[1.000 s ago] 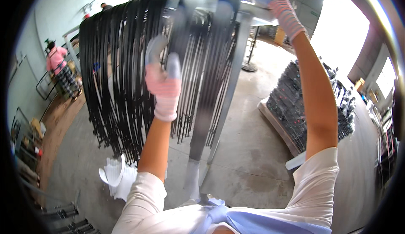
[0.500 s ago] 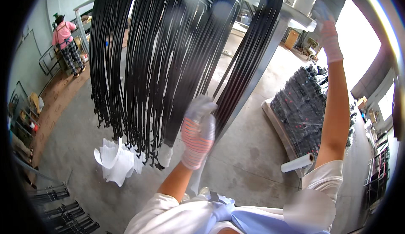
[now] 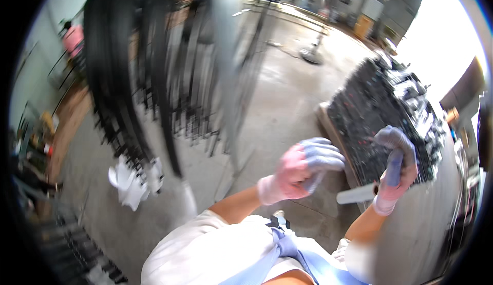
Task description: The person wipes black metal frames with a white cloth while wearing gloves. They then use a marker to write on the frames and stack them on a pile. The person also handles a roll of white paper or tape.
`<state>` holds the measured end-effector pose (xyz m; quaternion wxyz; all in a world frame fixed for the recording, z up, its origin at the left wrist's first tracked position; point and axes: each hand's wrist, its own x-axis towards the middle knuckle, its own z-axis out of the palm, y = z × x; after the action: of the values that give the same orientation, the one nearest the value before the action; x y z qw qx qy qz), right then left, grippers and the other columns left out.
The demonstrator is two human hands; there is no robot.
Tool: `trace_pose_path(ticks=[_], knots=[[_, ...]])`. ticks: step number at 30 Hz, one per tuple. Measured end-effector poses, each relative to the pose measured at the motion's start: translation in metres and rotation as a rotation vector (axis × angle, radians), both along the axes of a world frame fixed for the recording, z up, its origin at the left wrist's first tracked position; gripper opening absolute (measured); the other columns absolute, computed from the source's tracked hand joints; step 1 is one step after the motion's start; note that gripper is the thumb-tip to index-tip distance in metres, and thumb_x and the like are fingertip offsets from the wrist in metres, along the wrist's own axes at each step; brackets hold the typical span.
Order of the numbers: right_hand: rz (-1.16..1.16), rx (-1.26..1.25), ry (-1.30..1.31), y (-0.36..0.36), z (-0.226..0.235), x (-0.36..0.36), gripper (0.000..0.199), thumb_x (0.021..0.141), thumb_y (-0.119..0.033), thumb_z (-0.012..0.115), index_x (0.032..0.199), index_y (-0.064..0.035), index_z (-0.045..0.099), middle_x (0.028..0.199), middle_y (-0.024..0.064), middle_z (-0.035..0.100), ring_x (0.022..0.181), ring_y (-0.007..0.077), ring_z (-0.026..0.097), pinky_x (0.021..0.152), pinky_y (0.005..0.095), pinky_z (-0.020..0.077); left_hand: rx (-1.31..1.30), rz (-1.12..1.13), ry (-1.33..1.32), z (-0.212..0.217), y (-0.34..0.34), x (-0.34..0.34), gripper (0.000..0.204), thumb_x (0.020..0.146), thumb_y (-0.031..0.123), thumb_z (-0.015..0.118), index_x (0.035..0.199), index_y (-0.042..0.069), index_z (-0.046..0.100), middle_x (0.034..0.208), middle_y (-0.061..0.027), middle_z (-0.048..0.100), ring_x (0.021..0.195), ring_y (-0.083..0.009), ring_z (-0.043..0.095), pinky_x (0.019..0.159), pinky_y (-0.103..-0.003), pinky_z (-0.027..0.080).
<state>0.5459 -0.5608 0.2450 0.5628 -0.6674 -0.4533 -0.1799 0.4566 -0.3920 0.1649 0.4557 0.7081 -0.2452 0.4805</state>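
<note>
White film roll [image 3: 355, 195] lies at eight o'clock from the nearer right hand [image 3: 404, 174], long axis nearly nine-to-three; that hand's fingers hook wide of its thumb. Left hand [image 3: 304, 169], loosely half-curled; both look empty.

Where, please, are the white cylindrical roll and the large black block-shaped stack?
White cylindrical roll [image 3: 355, 195]: head view, middle of its side.
Large black block-shaped stack [image 3: 368, 115]: head view, middle of its left-facing side.
</note>
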Motion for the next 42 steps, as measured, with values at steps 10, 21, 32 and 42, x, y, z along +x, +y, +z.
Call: trace_pose_path(ticks=[10, 21, 32, 42], knots=[[-0.095, -0.349, -0.990, -0.091, 0.064, 0.162, 0.028, 0.089, -0.015, 0.042, 0.112, -0.0012, 0.037, 0.083, 0.0091, 0.060, 0.073, 0.0223, 0.063, 0.081, 0.0439, 0.0470, 0.157, 0.081, -0.388, 0.135, -0.030, 0.158, 0.026, 0.066, -0.005, 0.053, 0.090, 0.004, 0.058, 0.084, -0.0096, 0.057, 0.078, -0.0230, 0.055, 0.074, -0.040, 0.045], [0.025, -0.270, -0.827, 0.044, 0.058, 0.434, 0.029, 0.084, -0.025, 0.043, 0.098, 0.0001, 0.046, 0.088, 0.0162, 0.059, 0.073, 0.0246, 0.059, 0.085, 0.0476, 0.0403, 0.194, 0.200, -0.371, 0.129, 0.105, 0.369, 0.014, 0.073, 0.004, 0.051, 0.086, 0.006, 0.056, 0.079, -0.0084, 0.052, 0.073, -0.0188, 0.049, 0.069, -0.034, 0.043], [0.095, -0.010, 1.089, 0.246, -0.296, 0.770, 0.019, 0.084, -0.006, 0.050, 0.101, 0.0006, 0.058, 0.083, 0.0055, 0.060, 0.074, 0.0108, 0.055, 0.067, 0.0216, 0.0450, 0.739, 0.330, 1.169, -0.068, 0.371, 0.737, 0.018, 0.074, 0.015, 0.051, 0.090, 0.009, 0.058, 0.089, -0.0131, 0.060, 0.084, -0.0299, 0.058, 0.072, -0.037, 0.046], [0.294, -0.612, 0.775, 0.600, -0.301, 1.002, 0.026, 0.083, -0.021, 0.052, 0.103, -0.0048, 0.057, 0.085, 0.0077, 0.063, 0.073, 0.0116, 0.052, 0.069, 0.0248, 0.0427, 0.372, 0.634, 1.676, -0.220, 0.635, 0.776, 0.029, 0.081, 0.029, 0.045, 0.101, 0.010, 0.056, 0.097, -0.0135, 0.059, 0.093, -0.0305, 0.055, 0.082, -0.039, 0.042]])
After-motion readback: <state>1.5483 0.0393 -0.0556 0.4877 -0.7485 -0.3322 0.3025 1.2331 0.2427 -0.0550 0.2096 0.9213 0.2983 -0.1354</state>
